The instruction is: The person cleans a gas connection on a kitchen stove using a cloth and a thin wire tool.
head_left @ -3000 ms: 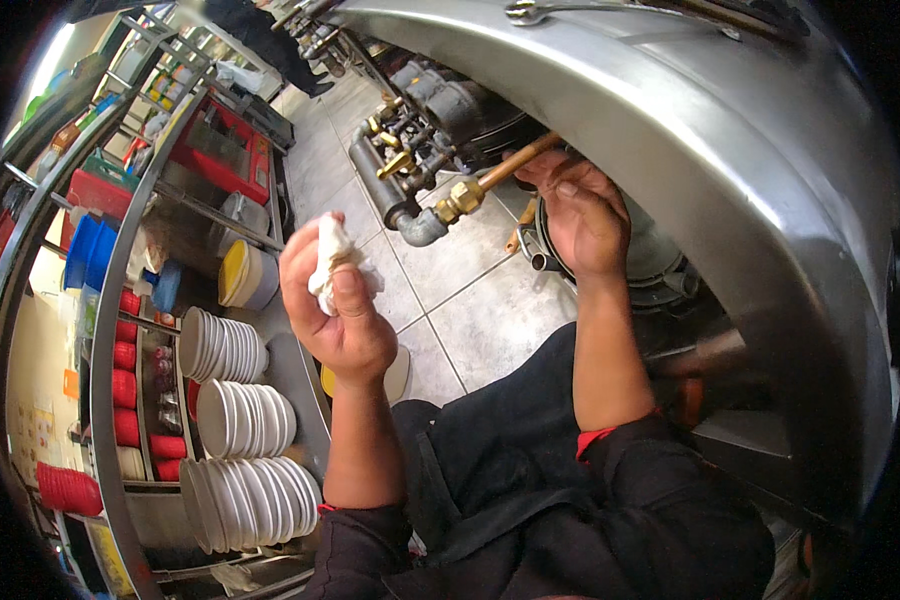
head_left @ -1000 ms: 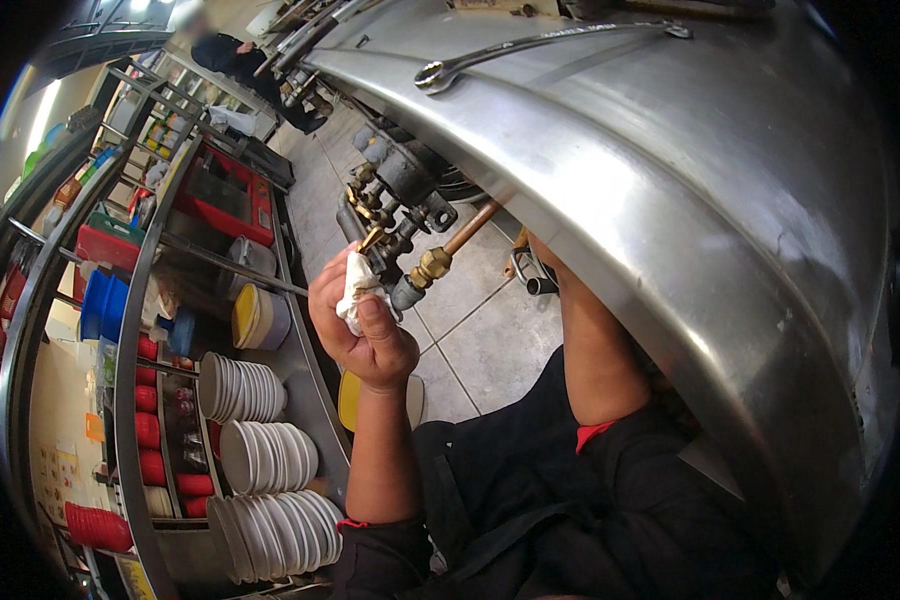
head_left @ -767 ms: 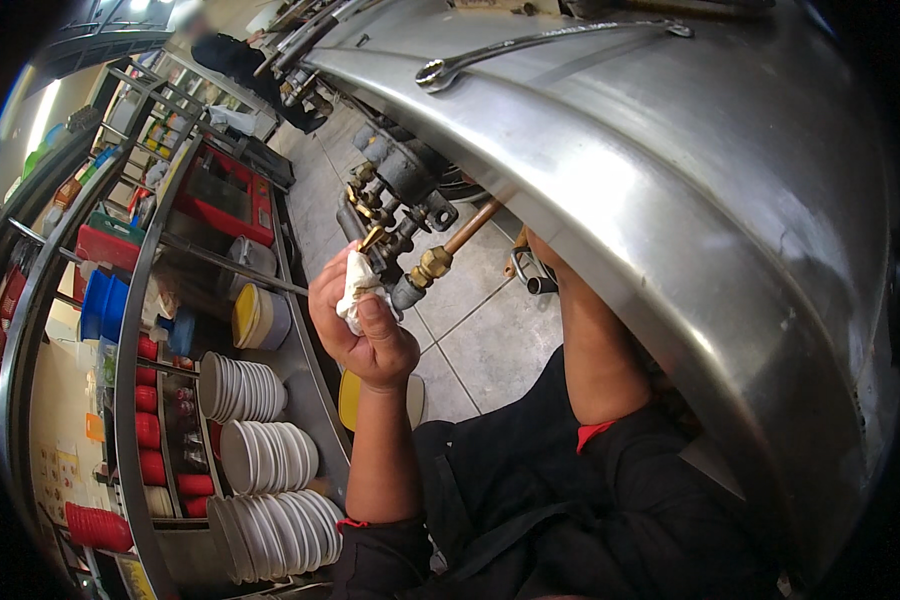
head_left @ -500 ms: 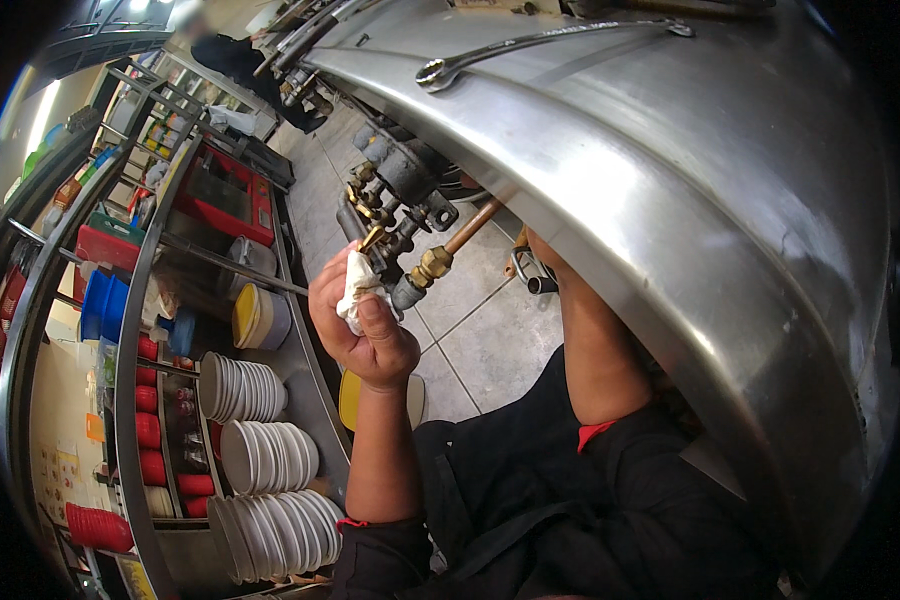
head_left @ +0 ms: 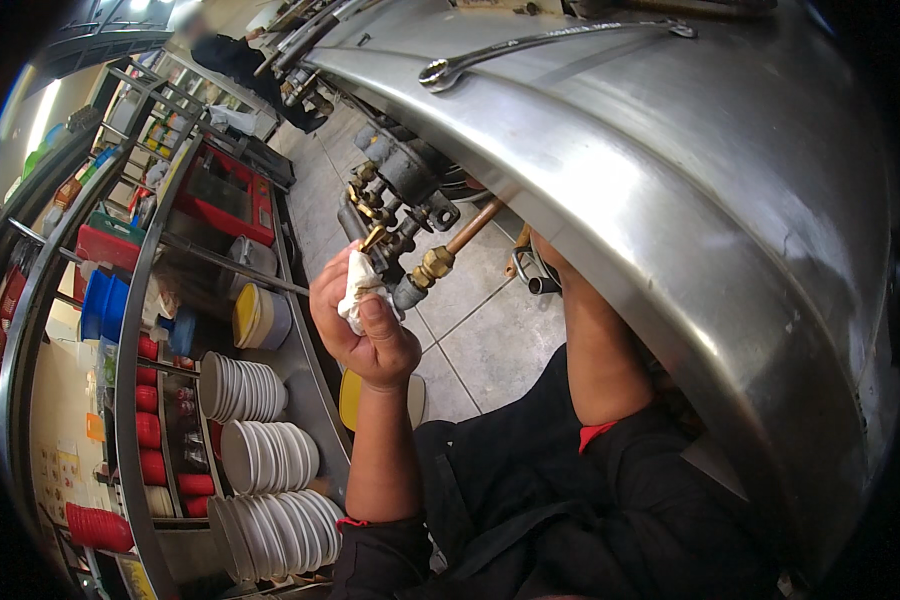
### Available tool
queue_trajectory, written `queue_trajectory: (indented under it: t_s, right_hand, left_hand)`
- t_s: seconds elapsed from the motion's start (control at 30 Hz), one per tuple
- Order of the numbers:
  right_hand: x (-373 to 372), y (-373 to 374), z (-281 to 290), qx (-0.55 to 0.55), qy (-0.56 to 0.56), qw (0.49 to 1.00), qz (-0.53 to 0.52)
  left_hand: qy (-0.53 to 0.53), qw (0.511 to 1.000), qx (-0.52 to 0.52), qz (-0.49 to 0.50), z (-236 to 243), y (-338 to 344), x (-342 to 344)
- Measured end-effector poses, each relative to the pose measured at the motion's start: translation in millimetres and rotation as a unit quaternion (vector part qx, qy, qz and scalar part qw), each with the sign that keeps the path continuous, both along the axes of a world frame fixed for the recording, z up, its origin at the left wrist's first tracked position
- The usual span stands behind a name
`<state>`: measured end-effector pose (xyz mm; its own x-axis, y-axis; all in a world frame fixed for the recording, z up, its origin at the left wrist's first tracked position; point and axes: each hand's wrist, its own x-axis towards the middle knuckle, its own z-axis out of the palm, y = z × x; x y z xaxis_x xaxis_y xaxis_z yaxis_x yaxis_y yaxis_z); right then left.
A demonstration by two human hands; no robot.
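Observation:
My left hand is closed on a crumpled white cloth, thumb on the near side and fingers behind. The cloth touches a gas pipe fitting with brass valves, beside a small brass lever. A copper pipe runs from there through a brass coupling nut up under the counter edge. My right forearm reaches beneath the steel counter, which hides the hand. A combination wrench lies on the counter top.
On the left, a steel shelf rack holds stacks of white plates, red cups and a yellow-lidded container. A co-worker in dark clothes stands far back. Grey floor tiles lie below the pipes.

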<state>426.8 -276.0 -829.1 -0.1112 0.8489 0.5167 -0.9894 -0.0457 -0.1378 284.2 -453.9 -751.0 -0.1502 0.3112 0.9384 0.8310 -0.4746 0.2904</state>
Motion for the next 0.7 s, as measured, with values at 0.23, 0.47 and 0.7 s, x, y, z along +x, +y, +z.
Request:
queue_trajectory:
  t_s: [0.23, 0.47, 0.7]
  right_hand:
    - [-0.7, -1.8, 0.8, -0.003, -0.003, 1.0, 0.002]
    - [0.0, -0.2, -0.1, -0.001, 0.0, 1.0, 0.0]
    - [-1.0, 0.6, 0.2, 0.001, -0.004, 1.0, 0.001]
  left_hand:
    - [-0.001, 1.0, -0.01, 0.015, 1.6, -5.1, 0.6]
    - [0.006, 1.0, -0.007, 0.002, 0.2, -0.7, -1.4]
    - [0.006, 1.0, -0.007, 0.014, -0.6, -1.4, -0.7]
